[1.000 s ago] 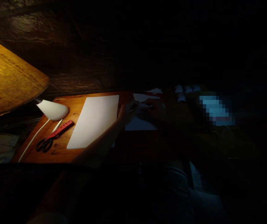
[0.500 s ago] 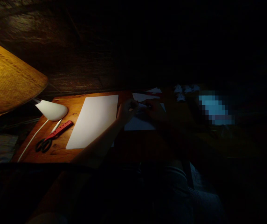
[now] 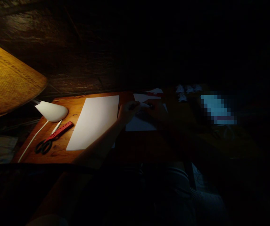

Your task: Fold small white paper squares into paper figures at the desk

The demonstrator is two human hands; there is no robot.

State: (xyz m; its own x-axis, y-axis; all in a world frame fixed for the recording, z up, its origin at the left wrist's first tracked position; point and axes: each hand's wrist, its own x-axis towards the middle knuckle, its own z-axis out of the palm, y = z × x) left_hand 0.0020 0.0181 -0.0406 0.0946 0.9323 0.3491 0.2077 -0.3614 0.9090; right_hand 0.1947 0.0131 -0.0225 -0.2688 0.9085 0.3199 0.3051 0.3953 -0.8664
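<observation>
My left hand (image 3: 128,110) and my right hand (image 3: 157,110) meet above a dim white sheet of paper (image 3: 140,125). Between their fingertips is a small piece of white paper (image 3: 144,104), which looks folded. Both hands have their fingers pinched on it, though shadow hides the details. To the left of my left hand lies a large, brightly lit stack of white paper (image 3: 97,121), partly covered by my forearm. Other paper pieces (image 3: 144,98) lie just beyond the hands, along with a dark red object (image 3: 155,94) that I cannot make out.
At left stands a lamp with a white base (image 3: 53,111) and yellow shade (image 3: 9,80). Scissors in a red cover (image 3: 60,130) lie near its cord (image 3: 32,141). Several small folded paper shapes (image 3: 181,96) sit at the back right, near a pixelated glowing screen (image 3: 217,108).
Both hands stay almost in place, with their fingers shifting slightly around the small paper. The paper looks narrower and a little more tilted. The view has moved very slightly.
</observation>
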